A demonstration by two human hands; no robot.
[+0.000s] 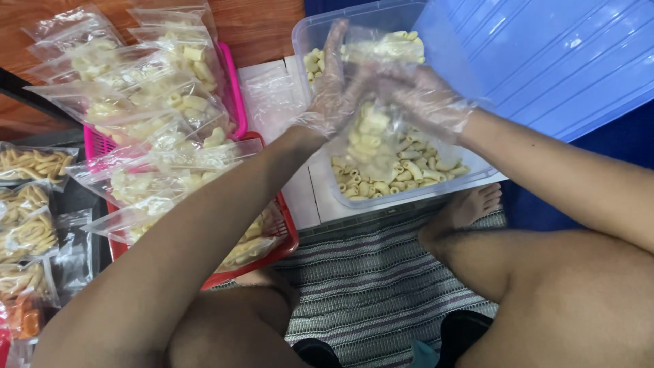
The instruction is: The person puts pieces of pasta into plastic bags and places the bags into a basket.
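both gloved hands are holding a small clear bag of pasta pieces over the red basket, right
Not quite. The left hand and right hand, both in thin clear gloves, hold the small clear bag of pasta pieces over the clear plastic tub, not the red basket. The head view shows it.

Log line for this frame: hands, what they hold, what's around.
left hand: gloved, holds clear bag | right hand: gloved, on same bag | below: clear tub of snack pieces | left: filled bags

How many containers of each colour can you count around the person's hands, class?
Clear tub of pale tube snacks, under the left hand and right hand: 1
Blue tub lid: 1
Red basket: 1
Pink basket: 1
Total: 4
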